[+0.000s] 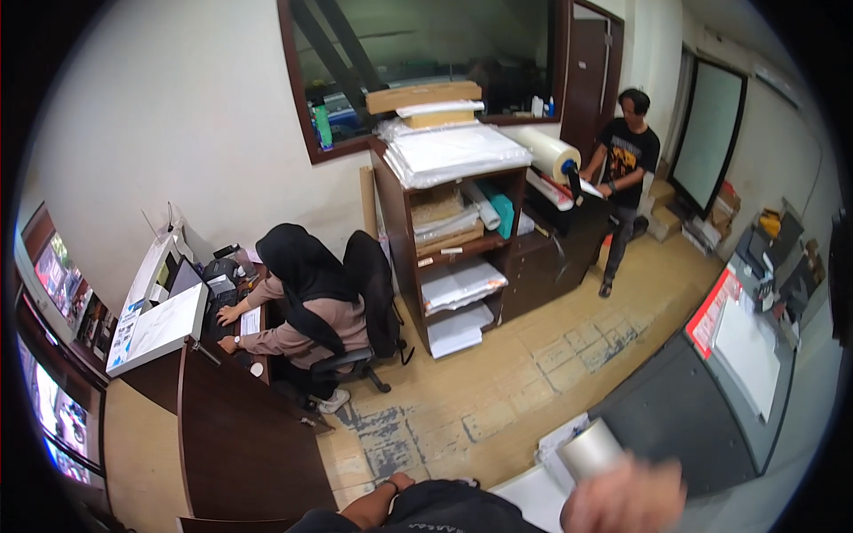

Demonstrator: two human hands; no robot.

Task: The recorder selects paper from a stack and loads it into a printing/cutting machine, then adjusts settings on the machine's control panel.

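Note:
My right hand [626, 497] is raised at the lower right, smeared by motion, so its fingers are unclear. Just behind it stands a whitish roll [591, 451], partly covered by the hand; whether they touch I cannot tell. White sheets [533, 497] lie beside and below the roll. My left hand [402, 481] is at the bottom centre, close to my dark shirt, with a dark band at the wrist. Its fingers are too small and turned away to read, and nothing is visible in it.
A seated person [306, 302] types at a desk on the left. Behind it, a dark shelf [404, 213] holds paper stacks. Another person [629, 147] stands by a machine with a large film roll [546, 153]. A grey machine [675, 409] with white sheets fills the right.

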